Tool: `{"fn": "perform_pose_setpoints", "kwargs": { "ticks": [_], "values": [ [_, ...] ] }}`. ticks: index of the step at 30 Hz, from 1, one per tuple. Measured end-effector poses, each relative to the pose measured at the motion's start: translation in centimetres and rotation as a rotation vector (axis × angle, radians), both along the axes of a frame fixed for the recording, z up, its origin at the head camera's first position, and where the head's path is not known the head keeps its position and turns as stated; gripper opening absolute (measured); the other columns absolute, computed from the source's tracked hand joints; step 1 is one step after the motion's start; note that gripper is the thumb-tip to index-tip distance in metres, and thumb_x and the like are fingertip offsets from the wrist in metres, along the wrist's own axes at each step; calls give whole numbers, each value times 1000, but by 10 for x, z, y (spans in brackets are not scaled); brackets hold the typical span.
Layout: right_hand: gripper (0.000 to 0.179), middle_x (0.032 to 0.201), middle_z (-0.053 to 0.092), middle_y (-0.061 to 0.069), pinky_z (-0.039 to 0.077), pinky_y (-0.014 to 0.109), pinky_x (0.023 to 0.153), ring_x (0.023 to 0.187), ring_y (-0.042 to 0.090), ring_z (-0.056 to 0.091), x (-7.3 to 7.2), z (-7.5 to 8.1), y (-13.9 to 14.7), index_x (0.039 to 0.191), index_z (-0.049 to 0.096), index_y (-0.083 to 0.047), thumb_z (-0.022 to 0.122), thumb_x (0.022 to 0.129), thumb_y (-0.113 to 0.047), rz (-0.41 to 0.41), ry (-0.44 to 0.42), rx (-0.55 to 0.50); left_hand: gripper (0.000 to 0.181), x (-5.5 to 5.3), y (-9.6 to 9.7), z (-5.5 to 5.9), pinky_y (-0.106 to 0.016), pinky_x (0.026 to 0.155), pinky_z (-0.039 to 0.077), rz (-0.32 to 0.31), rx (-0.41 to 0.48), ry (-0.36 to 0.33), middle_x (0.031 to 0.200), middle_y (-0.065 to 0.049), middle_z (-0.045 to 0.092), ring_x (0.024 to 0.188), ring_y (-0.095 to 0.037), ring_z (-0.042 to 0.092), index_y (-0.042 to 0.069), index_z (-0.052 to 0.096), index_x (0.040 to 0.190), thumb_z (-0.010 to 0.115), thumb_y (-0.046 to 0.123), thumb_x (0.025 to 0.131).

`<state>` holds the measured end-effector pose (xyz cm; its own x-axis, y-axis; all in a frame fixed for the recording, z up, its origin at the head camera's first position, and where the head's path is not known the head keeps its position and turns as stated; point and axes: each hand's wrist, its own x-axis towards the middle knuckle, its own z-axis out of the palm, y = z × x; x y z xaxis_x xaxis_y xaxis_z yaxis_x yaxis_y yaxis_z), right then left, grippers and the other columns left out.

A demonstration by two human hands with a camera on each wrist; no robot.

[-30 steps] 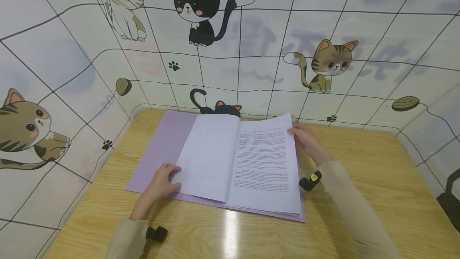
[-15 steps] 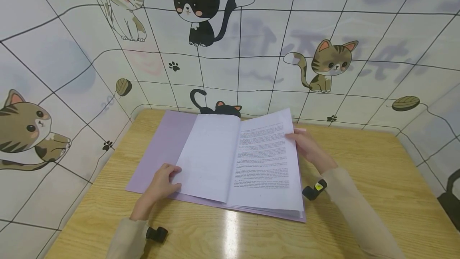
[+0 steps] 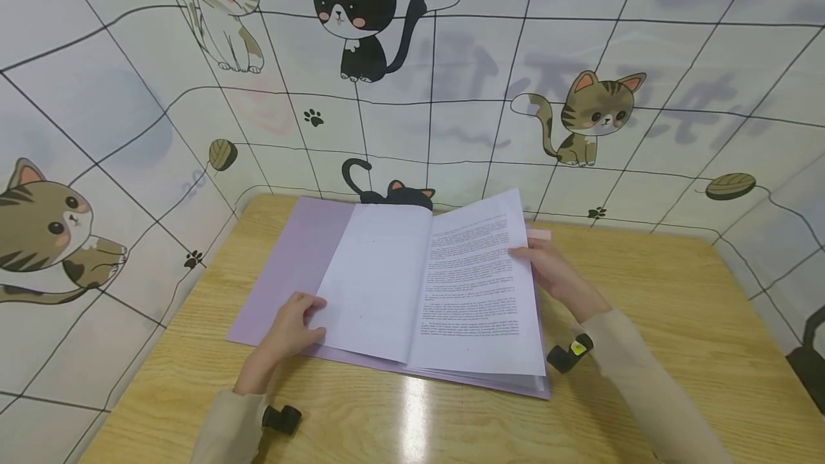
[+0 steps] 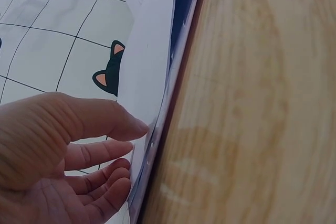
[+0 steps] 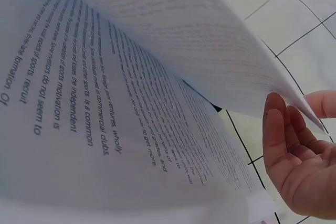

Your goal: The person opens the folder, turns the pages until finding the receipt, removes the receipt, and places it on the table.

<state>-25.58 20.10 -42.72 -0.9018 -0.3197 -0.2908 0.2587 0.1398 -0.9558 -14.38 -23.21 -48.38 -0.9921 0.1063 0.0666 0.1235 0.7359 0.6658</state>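
Observation:
A lilac folder (image 3: 283, 278) lies spread on the wooden table, with white sheets inside. Its left page (image 3: 370, 278) looks almost blank, and the right-hand page (image 3: 470, 299) carries printed text. My left hand (image 3: 288, 331) rests at the left page's lower left edge, thumb and fingertips touching the paper, fingers loosely bent. With thumb and fingers, my right hand (image 3: 557, 274) pinches the right-hand page at its outer edge. That page's upper corner is raised. In the right wrist view, another printed sheet (image 5: 79, 156) shows beneath the lifted page (image 5: 184, 35).
Behind the folder rises a wall covering (image 3: 464, 127) with cartoon cats and grid lines. A small pink strip (image 3: 540, 234) sticks out beyond the right-hand pages. Part of a black object (image 3: 808, 364) shows at the far right edge.
My right hand has slid down the page's outer edge, toward me. The page's upper corner has risen, and the pink strip has come into sight. My left hand stays in place.

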Motion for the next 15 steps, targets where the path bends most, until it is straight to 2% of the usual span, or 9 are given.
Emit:
{"fn": "perform_pose_setpoints", "kwargs": {
  "ticks": [6,15],
  "values": [
    [50,104,65,-1,50,29,80,93,16,64,7,4,-3,139,35,3,51,95,-14,-2,-25,-24,39,0,0,0,-31,70,43,-7,2,2,96,-13,52,82,-21,46,-8,62,105,72,-5,67],
    [51,104,65,1,51,31,79,92,18,65,18,6,-9,138,34,5,51,94,-14,53,-25,-37,40,0,-1,-1,-31,70,44,-16,12,-2,97,-14,52,82,-21,46,-9,61,105,72,-5,67]
  ]
}}
